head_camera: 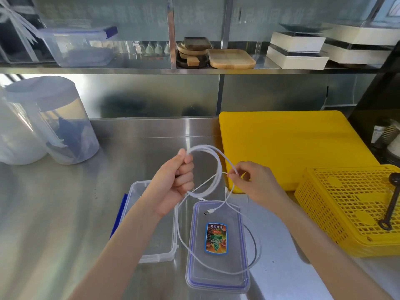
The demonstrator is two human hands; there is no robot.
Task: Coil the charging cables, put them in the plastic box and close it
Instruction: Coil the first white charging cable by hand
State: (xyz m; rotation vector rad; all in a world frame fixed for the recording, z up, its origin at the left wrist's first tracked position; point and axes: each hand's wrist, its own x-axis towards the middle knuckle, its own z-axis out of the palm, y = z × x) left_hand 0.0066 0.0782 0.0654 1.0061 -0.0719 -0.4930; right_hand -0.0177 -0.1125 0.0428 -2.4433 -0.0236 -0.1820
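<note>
Left hand clenches the coiled cable to keep loops together, right hand fingers pinching the loose strand to feed another turn above the lid.

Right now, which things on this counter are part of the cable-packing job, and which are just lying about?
Part of the job:
white charging cable, partly coiled, gripped by the left hand and pinched by the right hand
open plastic box
its lid, lying on the counter beside it

Just lying about:
yellow cutting board
yellow perforated basket
dark spoon on the basket
clear canister
</note>
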